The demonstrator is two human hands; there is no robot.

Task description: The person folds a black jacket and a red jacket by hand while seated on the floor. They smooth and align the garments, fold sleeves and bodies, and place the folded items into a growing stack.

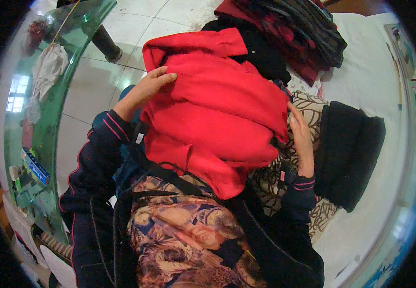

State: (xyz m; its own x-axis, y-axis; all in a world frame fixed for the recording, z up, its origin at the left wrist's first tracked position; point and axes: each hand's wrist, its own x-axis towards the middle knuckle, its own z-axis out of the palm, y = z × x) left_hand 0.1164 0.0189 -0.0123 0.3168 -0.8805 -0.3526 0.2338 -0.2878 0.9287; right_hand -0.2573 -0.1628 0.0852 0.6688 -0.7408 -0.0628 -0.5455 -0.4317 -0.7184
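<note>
A bright red garment [208, 108] lies bunched and partly folded across my lap. My left hand [157, 79] rests on its upper left part, with the thumb on top of the cloth and the other fingers near its edge. At the garment's right edge is my right hand [299, 129], its fingers extended and the fingertips touching the cloth; whether they grip anything is hidden. To the right of that hand, a folded black garment [352, 154] lies on a white cover. Beneath the red garment, patterned cloth [301, 104] shows at the right.
A pile of dark and maroon clothes [294, 32] lies beyond the red garment, beside black cloth [265, 54]. On the left stands a glass-topped table [55, 118] with a white cloth [51, 68] and a blue box [35, 166]. A dark table leg [107, 45] stands on the tiled floor [128, 18].
</note>
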